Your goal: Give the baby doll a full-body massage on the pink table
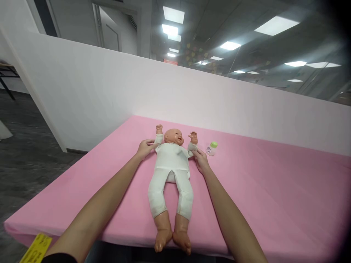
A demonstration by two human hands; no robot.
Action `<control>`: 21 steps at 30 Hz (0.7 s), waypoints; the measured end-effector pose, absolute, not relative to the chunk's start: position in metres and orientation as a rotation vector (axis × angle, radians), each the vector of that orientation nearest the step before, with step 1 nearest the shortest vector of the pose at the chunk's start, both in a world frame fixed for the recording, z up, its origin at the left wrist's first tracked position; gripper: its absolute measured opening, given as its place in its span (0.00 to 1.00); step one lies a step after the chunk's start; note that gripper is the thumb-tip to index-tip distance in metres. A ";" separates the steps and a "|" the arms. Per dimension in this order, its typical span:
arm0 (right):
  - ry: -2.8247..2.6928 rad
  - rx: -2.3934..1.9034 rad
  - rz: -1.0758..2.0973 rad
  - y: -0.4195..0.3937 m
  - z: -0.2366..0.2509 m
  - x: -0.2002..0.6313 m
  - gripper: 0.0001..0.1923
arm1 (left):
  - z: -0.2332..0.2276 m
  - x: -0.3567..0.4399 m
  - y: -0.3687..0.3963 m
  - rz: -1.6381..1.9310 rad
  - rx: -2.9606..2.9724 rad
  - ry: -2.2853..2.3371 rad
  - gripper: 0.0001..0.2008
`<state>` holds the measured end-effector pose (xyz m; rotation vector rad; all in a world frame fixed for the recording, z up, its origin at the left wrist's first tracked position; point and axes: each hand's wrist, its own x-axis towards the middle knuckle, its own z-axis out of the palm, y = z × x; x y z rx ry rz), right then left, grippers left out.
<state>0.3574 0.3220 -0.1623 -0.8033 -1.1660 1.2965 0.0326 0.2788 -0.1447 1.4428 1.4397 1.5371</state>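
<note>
A baby doll point(172, 157) lies on its back on a pink-covered table point(109, 204), its head at the far end and its bare feet at the near edge. Its torso and limbs are white cloth; the head, hands and feet are skin-toned plastic. Both doll arms are bent upward. My left hand point(146, 149) pinches the doll's arm on the left near the elbow, fingertips partly hidden behind the cloth. On the other side, my right hand point(201, 159) has its fingers closed round the doll's right-side arm at the elbow.
A small clear bottle with a green cap point(211, 148) stands just right of my right hand. A white partition point(233, 106) runs behind the table. At the lower left there is a yellow tag point(36, 249) beside my forearm. Dark floor point(24, 146) shows to the left.
</note>
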 end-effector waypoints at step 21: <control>-1.517 -1.501 0.569 0.316 -0.162 0.359 0.27 | -0.143 0.045 0.279 1.171 1.646 2.343 0.20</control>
